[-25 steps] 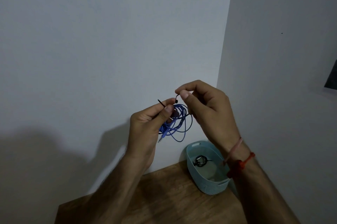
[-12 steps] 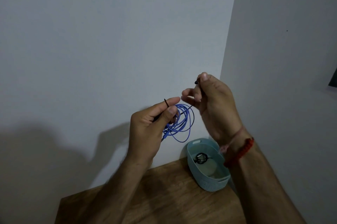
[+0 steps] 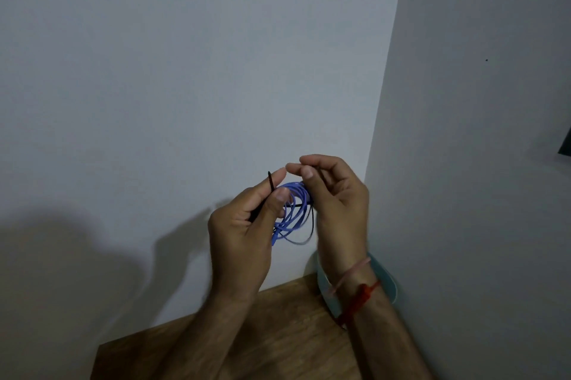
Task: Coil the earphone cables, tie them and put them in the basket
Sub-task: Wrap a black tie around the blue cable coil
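Pinching one end of a thin black tie (image 3: 270,184) between thumb and forefinger, the left hand (image 3: 244,234) is holding the coiled blue earphone cable (image 3: 292,212) up in the air, above the far right corner of the wooden counter (image 3: 278,333). The right hand (image 3: 335,203) is gripping the tie's other end, its fingers curled, just beside the coil. The teal basket (image 3: 390,283) is sitting at that same corner, mostly hidden behind the right wrist with its red thread band (image 3: 360,302).
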Motion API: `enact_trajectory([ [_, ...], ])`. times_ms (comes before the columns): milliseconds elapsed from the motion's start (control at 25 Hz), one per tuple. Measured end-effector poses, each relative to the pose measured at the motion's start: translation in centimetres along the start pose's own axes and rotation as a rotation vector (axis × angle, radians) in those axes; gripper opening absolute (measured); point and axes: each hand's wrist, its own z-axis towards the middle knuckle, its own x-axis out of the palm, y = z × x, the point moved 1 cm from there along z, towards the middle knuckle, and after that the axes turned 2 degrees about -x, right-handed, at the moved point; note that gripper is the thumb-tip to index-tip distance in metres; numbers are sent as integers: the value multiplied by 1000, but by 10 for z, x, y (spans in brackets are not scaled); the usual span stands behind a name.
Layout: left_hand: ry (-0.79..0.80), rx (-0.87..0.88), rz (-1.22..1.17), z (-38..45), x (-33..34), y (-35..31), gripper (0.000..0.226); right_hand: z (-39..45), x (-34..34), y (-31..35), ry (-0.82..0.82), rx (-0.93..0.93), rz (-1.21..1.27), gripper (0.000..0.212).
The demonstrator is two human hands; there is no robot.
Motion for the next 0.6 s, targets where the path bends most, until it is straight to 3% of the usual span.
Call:
enact_trajectory([
  [200,225,-30,54,5,-21,7,26,40,-29,18,142,101,-20,18],
  [320,224,-30,18,4,-21,7,24,49,-38,22,192,100,-176,17],
  [400,192,-65,-33,7,-18,6,24,41,-33,20,120,82,-163,16],
  [600,118,-72,-10,12,-7,0,23,-7,8,-1,-114,199,228,22],
])
